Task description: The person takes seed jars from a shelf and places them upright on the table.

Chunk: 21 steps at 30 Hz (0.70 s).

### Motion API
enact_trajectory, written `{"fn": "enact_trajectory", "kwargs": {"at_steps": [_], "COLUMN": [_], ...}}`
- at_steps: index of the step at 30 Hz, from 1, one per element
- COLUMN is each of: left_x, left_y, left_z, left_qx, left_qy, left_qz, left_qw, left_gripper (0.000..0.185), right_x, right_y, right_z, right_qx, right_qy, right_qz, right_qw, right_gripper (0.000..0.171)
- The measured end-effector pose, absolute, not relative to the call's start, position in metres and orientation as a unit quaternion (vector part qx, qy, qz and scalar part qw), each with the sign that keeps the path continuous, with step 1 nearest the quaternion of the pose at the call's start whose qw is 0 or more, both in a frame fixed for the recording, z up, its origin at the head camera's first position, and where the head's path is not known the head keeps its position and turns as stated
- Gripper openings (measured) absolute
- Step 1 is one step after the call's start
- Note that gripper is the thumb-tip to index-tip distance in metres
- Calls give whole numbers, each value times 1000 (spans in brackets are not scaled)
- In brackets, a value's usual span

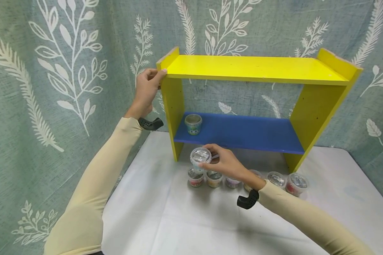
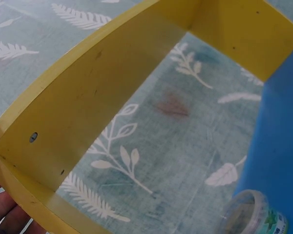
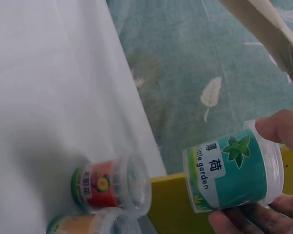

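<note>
From the head view, the left hand grips the top corner of the yellow shelf unit while the right hand pinches a clear-lidded tub just above the row of tubs on the counter; a careless swing could topple that row. The left wrist view shows only fingertips against the yellow edge, so a tug might tip the unit. On the right wrist view, the fingers hold the teal-labelled tub sideways, and it could slip.
</note>
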<state>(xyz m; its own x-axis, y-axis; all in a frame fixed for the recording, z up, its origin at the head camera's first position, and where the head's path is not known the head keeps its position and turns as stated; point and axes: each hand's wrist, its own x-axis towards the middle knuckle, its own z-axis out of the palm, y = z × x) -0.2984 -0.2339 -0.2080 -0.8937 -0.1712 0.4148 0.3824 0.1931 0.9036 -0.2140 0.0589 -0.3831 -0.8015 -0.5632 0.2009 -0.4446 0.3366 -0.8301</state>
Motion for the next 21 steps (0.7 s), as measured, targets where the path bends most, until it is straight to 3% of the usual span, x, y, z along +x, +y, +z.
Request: {"fn": "enact_trajectory", "kwargs": {"at_steps": [21], "left_x": [-299], "left_y": [-234], "left_z": [-208], "left_qx": [-68], "left_qy": [-742], "left_qz": [-629], "left_qw": [220], "left_gripper": [44], "right_x": [-194], "right_y": [38], "right_z": [-400], "right_qx": [-351], "right_qy": [804], "right_qz": [-472], "right_qw": [85], "right_gripper": [64]}}
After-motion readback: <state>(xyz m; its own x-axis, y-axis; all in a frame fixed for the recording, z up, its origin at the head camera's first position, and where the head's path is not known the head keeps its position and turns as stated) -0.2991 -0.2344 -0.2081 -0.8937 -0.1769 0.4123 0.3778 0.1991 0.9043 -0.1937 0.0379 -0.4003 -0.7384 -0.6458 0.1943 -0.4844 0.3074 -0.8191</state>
